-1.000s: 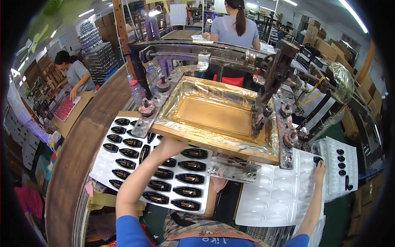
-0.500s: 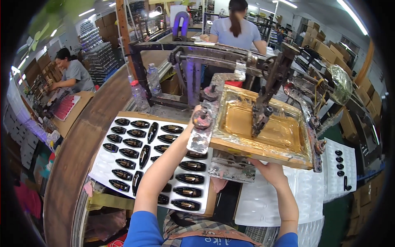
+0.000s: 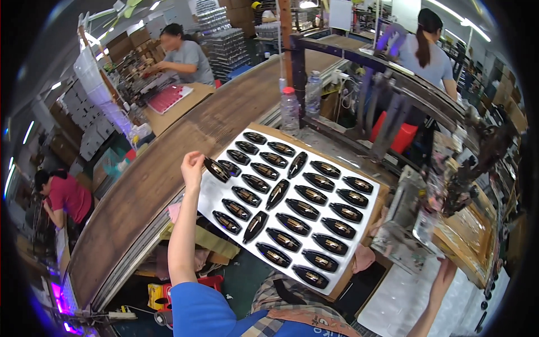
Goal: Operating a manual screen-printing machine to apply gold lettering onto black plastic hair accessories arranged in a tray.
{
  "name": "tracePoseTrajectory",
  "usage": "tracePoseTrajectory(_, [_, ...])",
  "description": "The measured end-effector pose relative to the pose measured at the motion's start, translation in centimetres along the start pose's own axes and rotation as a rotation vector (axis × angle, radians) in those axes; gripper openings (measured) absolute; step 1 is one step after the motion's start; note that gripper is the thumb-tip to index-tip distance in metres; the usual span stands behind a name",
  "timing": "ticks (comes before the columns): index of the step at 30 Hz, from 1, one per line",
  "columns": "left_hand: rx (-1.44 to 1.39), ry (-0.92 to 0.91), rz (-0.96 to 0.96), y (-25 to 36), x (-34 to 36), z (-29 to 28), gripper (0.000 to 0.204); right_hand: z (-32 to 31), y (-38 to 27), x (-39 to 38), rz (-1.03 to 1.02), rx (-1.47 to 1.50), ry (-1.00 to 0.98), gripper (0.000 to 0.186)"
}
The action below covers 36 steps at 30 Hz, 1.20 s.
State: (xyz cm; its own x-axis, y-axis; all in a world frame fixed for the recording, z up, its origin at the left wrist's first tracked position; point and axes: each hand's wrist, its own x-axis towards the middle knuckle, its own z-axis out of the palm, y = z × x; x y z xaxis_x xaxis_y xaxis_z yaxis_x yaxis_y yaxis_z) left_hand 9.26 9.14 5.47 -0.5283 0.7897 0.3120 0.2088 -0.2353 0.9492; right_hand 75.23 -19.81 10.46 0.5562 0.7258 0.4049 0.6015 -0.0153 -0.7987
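Observation:
A white tray point(image 3: 224, 194) lies in front of me, set with several rows of black oval pieces point(image 3: 303, 209) bearing gold marks. My left hand point(image 3: 192, 167) is raised over the tray's left corner and pinches one black oval piece point(image 3: 216, 169) by its end. My right hand point(image 3: 447, 269) reaches out at the lower right, under the edge of the gold screen frame point(image 3: 466, 238). Its fingers are small and partly hidden, so their grip is unclear.
A printing machine point(image 3: 443, 185) stands right of the tray. Two plastic bottles point(image 3: 289, 110) stand behind the tray on a curved wooden bench point(image 3: 168, 163). A clear blister sheet point(image 3: 401, 303) lies at the lower right. Three other people point(image 3: 188, 53) work nearby.
My left hand has moved from the machine's edge to the tray's left corner and now holds a black oval piece. The view has swung left, and the gold frame sits farther right.

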Motion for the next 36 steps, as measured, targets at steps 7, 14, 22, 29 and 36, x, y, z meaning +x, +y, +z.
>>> tracePoseTrajectory(7, [0.065,0.039,-0.106,-7.5,0.4,-3.2,0.016,-3.5,1.4,-0.5,0.025,-0.115,-0.089,0.046])
tracePoseTrajectory(14, [0.593,-0.126,-0.085,-6.8,0.3,-3.7,0.025,-5.4,2.8,-1.6,0.031,-0.201,-0.045,0.047])
tracePoseTrajectory(22, [0.318,-0.283,0.437,4.3,-4.7,6.2,0.028,-7.3,10.2,3.0,-0.054,-0.261,0.002,0.049])
tracePoseTrajectory(29, [-0.269,-0.875,0.284,16.5,-15.1,18.0,0.027,-12.0,28.6,8.8,-0.076,-1.1,0.076,0.06])
tracePoseTrajectory(36, [-0.048,-1.101,0.966,16.8,-23.2,28.4,0.033,-18.9,36.7,9.3,0.047,-1.153,0.054,0.057])
